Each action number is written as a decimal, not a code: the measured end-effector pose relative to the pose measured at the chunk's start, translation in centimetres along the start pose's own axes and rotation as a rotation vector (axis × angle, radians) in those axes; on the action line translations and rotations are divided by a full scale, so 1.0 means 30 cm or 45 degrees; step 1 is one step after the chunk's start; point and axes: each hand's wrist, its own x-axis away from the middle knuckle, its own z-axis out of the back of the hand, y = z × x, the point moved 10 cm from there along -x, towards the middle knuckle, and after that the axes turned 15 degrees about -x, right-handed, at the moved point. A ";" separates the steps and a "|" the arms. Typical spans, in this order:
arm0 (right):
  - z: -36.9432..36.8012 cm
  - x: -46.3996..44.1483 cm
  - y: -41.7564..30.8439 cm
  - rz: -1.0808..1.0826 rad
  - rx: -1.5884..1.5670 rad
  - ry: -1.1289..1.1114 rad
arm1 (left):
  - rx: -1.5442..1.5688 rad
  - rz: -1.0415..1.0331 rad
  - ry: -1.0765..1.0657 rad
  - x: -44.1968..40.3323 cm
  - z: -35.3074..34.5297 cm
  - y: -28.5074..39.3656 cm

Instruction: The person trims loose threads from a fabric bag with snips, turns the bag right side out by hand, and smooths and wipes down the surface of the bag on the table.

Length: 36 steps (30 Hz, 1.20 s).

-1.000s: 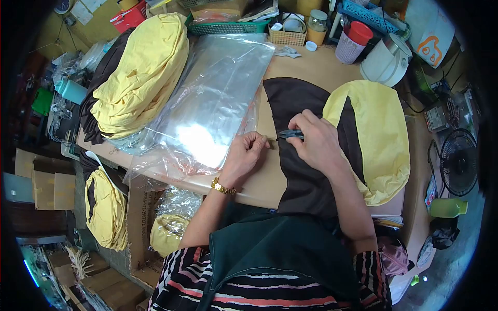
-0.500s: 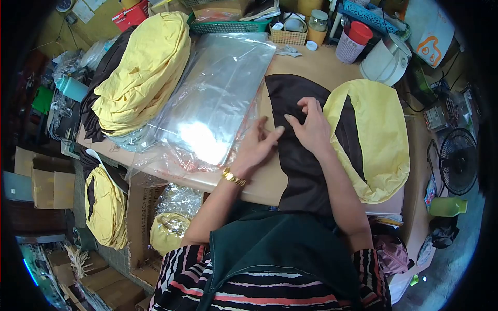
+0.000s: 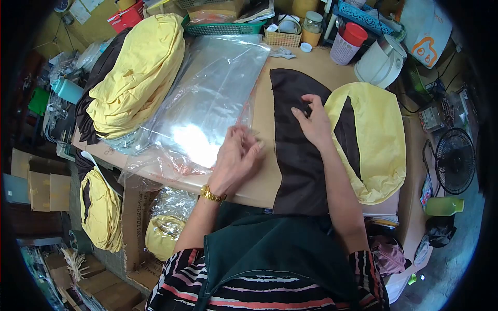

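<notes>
A long dark brown cloth piece [image 3: 298, 140] with one curved side lies flat on the table in front of me. Over its right half hovers my right hand [image 3: 316, 124], thumb and forefinger apart; a small dark patch shows between them, and I cannot make out what it is. My left hand [image 3: 236, 158], with a gold bracelet at the wrist, is to the left of the cloth, near the edge of the clear plastic bags [image 3: 218, 88]. Motion smears its fingers. Beside my right forearm sits a yellow fabric cover [image 3: 384, 140] with a dark slit-like opening.
A tall stack of yellow covers [image 3: 140, 72] stands at the table's left, and another yellow bundle [image 3: 101, 212] hangs below. Along the back are a green basket [image 3: 223, 28], a wicker basket [image 3: 282, 39], a cup holder [image 3: 343, 47] and a white kettle [image 3: 381, 62]. A black fan [image 3: 455, 160] is at right.
My left hand has moved left and slightly down, away from the dark cloth. The cloth's left edge now lies straighter. My right hand stays over the cloth with little movement.
</notes>
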 end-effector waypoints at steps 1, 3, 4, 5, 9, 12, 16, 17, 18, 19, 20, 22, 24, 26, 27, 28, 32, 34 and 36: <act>0.006 0.019 -0.024 -0.003 0.004 -0.002 | 0.238 0.085 0.065 -0.023 0.005 -0.006; 0.020 0.053 -0.040 -0.111 -0.298 0.092 | 0.479 0.181 0.132 -0.069 -0.051 -0.006; 0.003 0.061 -0.015 -0.113 -0.298 0.091 | 0.571 0.269 0.041 -0.097 -0.148 -0.015; -0.005 0.070 0.019 -0.060 -0.288 0.148 | 0.661 0.354 -0.052 -0.109 -0.221 -0.018; 0.008 0.090 0.020 -0.021 -0.097 0.171 | 0.280 0.147 -0.492 -0.099 -0.329 -0.017; -0.019 0.096 -0.004 -0.111 -0.076 0.093 | 0.242 0.169 -0.327 -0.040 -0.230 0.010; -0.045 0.086 0.006 -0.043 -0.006 0.001 | 0.274 0.296 -0.223 -0.007 -0.171 -0.044; -0.045 0.082 -0.009 0.043 -0.030 -0.007 | 0.275 0.301 -0.217 -0.004 -0.176 -0.055; -0.036 0.089 -0.033 0.046 -0.030 -0.014 | 0.396 0.327 -0.249 0.003 -0.199 -0.072; -0.040 0.104 -0.077 0.030 0.050 -0.113 | 0.517 0.352 -0.278 0.006 -0.212 -0.080; -0.049 0.121 -0.118 0.014 0.131 -0.213 | 0.517 0.357 -0.270 0.007 -0.212 -0.086; -0.042 0.157 -0.227 0.140 0.218 -0.268 | 0.509 0.333 -0.224 0.006 -0.205 -0.080; -0.059 0.190 -0.289 0.332 0.347 -0.349 | 0.544 0.347 -0.223 0.006 -0.203 -0.079; -0.068 0.198 -0.335 0.408 0.421 -0.347 | 0.581 0.356 -0.226 0.006 -0.203 -0.074; -0.077 0.205 -0.363 0.487 0.489 -0.342 | 0.564 0.357 -0.227 0.006 -0.202 -0.073; -0.085 0.202 -0.366 0.487 0.491 -0.346 | 0.547 0.360 -0.227 0.008 -0.202 -0.073; -0.137 0.173 -0.324 0.493 0.542 -0.416 | 0.590 0.303 -0.193 0.007 -0.203 -0.067; -0.134 0.167 -0.331 0.495 0.510 -0.409 | 0.633 0.321 -0.196 0.007 -0.204 -0.073; -0.110 0.160 -0.365 0.454 0.478 -0.392 | 0.629 0.320 -0.173 0.002 -0.201 -0.075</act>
